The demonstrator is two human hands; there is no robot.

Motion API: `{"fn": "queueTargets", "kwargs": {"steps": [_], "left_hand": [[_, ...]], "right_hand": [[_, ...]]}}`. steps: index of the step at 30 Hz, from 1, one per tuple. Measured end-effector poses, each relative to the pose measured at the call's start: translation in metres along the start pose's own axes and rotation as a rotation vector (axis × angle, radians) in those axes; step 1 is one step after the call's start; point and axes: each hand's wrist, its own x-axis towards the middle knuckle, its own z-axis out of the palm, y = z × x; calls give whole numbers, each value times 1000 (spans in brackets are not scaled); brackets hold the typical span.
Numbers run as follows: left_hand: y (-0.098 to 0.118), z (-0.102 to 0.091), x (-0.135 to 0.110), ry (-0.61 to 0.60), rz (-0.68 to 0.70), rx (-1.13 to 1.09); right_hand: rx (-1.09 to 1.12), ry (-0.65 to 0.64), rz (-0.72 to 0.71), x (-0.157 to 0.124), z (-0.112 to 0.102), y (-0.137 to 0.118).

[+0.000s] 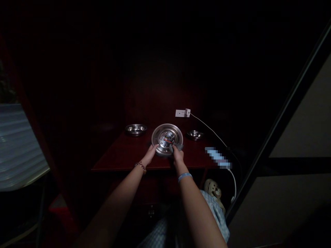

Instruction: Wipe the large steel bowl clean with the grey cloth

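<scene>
A round steel plate (165, 136) with a red and black label at its middle is tilted up above the dark red table (124, 155). My left hand (150, 154) grips the plate's lower left rim. My right hand (178, 154) is closed on a small grey cloth (178, 147) pressed against the plate's lower right edge. A bead bracelet is on my left wrist and a light blue band on my right.
A steel bowl (136, 129) sits at the table's back left and a smaller one (195, 134) at the back right. A white power strip (182, 112) with a cable (214, 135) lies behind. A pale clog (213, 188) is on the floor. The room is dark.
</scene>
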Motion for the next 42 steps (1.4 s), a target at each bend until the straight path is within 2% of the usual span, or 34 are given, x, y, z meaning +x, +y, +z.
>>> {"fn": "queueTargets", "kwargs": {"steps": [4, 7, 16, 42], "left_hand": [[6, 0, -3, -73, -14, -8], [8, -2, -4, -74, -1, -15], [10, -5, -4, -74, 56, 40], [17, -2, -12, -74, 19, 8]], "right_hand": [[98, 77, 151, -10, 3, -11], [123, 90, 208, -15, 4, -15], [74, 91, 216, -21, 4, -23], [27, 86, 233, -30, 1, -32]]}}
